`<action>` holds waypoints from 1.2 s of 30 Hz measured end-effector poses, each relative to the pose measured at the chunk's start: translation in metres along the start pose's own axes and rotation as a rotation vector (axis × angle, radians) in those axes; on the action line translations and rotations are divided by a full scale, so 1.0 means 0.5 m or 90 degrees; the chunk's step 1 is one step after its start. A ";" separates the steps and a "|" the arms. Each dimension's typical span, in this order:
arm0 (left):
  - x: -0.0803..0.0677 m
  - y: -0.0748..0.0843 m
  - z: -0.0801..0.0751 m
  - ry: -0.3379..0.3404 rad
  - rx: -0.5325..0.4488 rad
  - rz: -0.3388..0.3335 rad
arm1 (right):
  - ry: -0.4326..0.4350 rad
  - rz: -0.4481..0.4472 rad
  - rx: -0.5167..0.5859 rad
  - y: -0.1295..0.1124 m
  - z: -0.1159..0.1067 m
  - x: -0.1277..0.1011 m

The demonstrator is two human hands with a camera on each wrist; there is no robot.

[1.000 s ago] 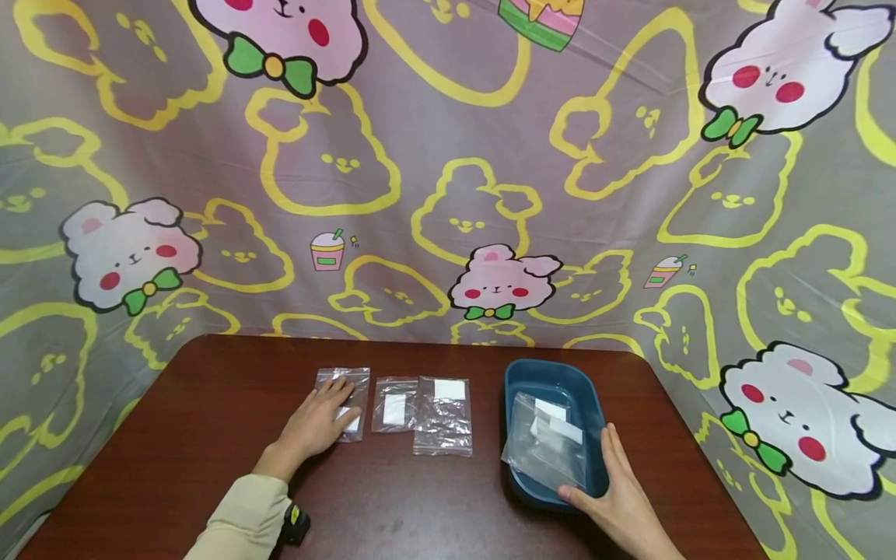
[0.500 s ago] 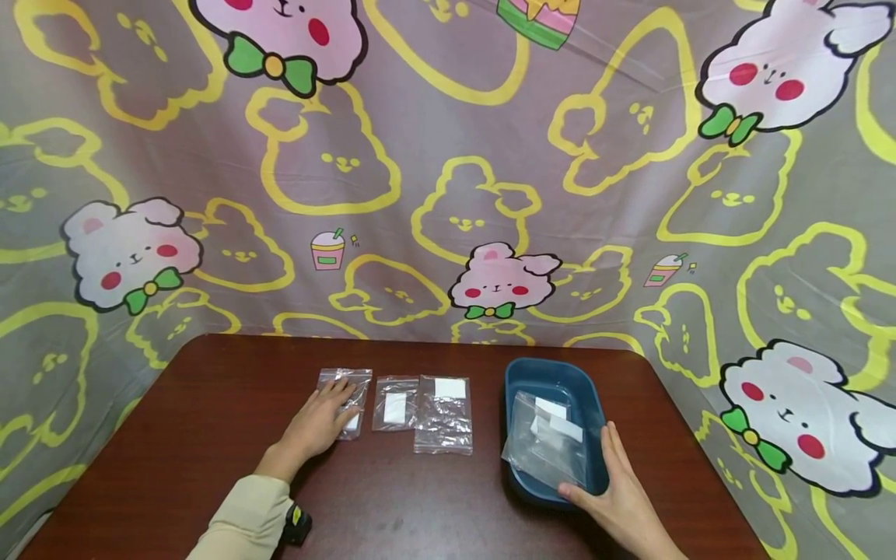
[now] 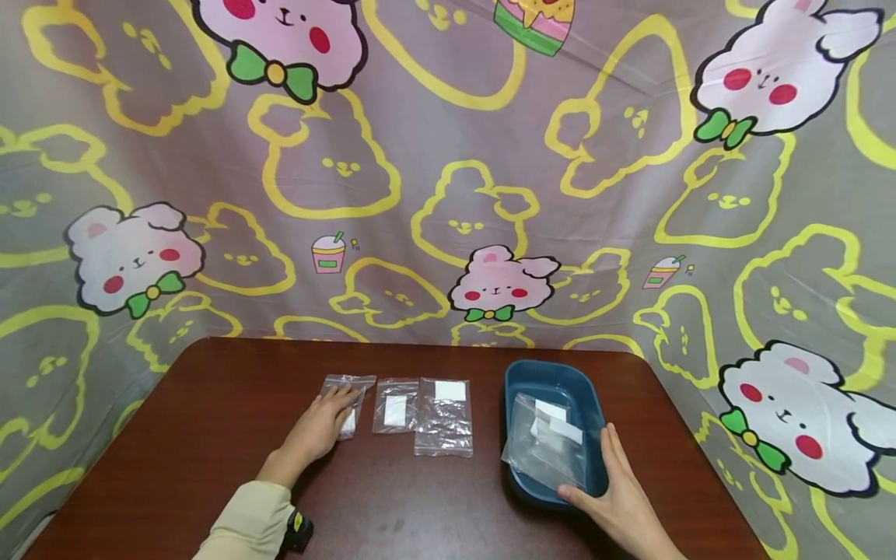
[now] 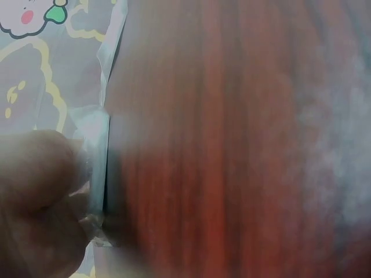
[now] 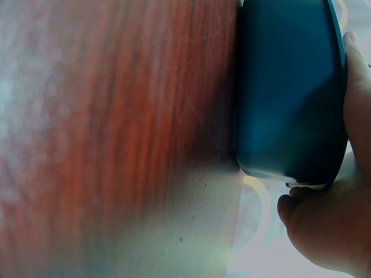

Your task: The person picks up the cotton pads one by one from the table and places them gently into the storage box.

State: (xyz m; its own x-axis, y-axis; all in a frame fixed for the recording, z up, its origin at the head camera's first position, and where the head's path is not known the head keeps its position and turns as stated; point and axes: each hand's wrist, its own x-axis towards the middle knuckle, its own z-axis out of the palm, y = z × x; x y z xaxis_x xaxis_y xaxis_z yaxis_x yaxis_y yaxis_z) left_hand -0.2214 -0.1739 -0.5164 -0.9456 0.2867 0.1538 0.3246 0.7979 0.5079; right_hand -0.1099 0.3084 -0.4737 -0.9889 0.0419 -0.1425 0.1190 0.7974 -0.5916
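On the left of the table my left hand point(image 3: 316, 428) holds a clear zip bag point(image 3: 353, 381) with a white piece inside, its fingers over the bag's left side. The bag is bunched and partly hidden under them. In the left wrist view the bag point(image 4: 99, 168) appears edge-on beside blurred fingers point(image 4: 35, 171). My right hand point(image 3: 623, 502) holds the near right corner of a blue plastic tub point(image 3: 514, 381), thumb at the near rim and fingers along the right wall. Inside the tub lie clear bags point(image 3: 542, 463) with white pieces, overlapping and sticking over the left rim.
To the right of the left hand, a small zip bag point(image 3: 395, 411) and a larger zip bag point(image 3: 443, 424) lie flat side by side, each with a white piece. The brown table point(image 3: 434, 498) ends at a patterned cloth point(image 3: 420, 155) behind.
The bag under my left hand has shifted slightly right and turned, and looks narrower and more bunched. The thumb has drawn in toward the fingers. The right hand and tub stay put.
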 end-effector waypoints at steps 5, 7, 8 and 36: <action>0.000 0.002 0.000 0.000 0.003 0.001 | -0.003 0.007 0.003 0.001 0.000 -0.001; -0.001 0.002 0.000 0.002 0.004 0.004 | -0.005 0.010 0.002 0.000 0.001 0.000; -0.002 0.002 0.000 0.004 0.003 0.007 | -0.006 0.011 0.002 0.000 0.001 0.000; -0.001 0.016 -0.039 0.071 0.044 0.066 | -0.006 0.016 0.000 -0.003 0.000 0.001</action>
State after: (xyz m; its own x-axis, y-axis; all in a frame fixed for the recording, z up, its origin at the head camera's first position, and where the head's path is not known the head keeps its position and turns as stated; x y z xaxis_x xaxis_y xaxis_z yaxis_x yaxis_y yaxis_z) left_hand -0.2187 -0.1780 -0.4957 -0.9023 0.3117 0.2978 0.4178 0.8025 0.4259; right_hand -0.1103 0.3073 -0.4732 -0.9847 0.0562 -0.1649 0.1439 0.7957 -0.5883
